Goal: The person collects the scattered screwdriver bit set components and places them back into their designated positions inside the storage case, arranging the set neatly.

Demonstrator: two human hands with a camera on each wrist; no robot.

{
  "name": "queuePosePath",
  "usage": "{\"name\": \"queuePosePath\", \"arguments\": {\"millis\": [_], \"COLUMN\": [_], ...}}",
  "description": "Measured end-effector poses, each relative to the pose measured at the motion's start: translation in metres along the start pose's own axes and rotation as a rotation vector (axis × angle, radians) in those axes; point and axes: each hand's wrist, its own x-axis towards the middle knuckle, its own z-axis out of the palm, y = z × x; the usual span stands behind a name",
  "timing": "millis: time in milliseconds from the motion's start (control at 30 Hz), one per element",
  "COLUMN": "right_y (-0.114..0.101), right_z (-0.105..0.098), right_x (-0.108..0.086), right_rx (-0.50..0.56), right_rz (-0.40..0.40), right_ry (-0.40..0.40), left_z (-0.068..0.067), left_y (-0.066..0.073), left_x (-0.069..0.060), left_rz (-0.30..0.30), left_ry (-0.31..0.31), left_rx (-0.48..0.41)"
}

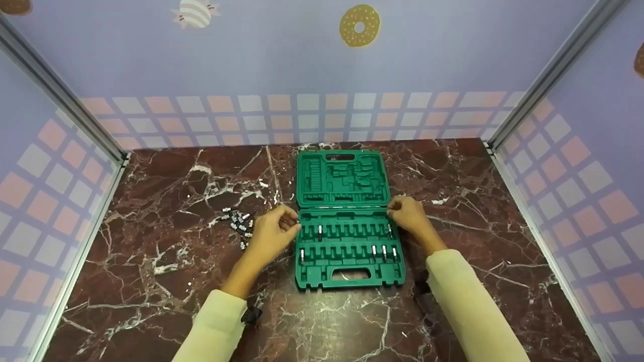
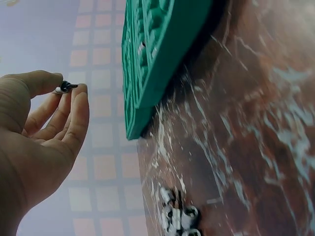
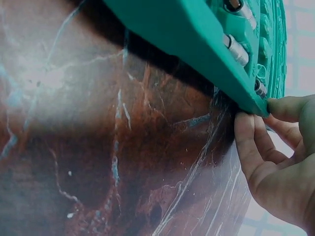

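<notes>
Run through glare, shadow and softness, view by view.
Head: pale glare on the table before the case, loose sockets too small for fine detail; left wrist: soft image, fine detail lost on the piece in the left hand; right wrist: bright glare on the table at upper left, dark shadow along the case's underside.

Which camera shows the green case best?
The head view: both halves of the green case show from above. Left wrist view: only part, side-on. Right wrist view: one edge, held by the right hand.

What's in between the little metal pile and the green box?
The left hand, pinching a metal piece, shows between the pile and box in the head view.
</notes>
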Motion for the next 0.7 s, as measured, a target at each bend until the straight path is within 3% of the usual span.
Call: {"name": "queuePosePath", "arguments": {"millis": [267,400,700], "right_y": [-0.001,0.0,-0.002], "right_z": [0.001,0.002,0.002], "right_x": [-0.001,-0.001,-0.002], "right_rx": [-0.013,-0.023,-0.019], "right_rz": [0.005,-0.007,-0.009], "right_ry": [-0.001,0.005,0.011], "left_z": [0.017,0.029,0.05], "left_y": [0.012,0.018,0.028], "left_x": [0.004,0.007,0.011], "left_rz": [-0.041,-0.058,-0.049], "left_ry": [-0.089,-0.164,-0.268], "left_rx": [-0.072,-0.123,-0.106]}}
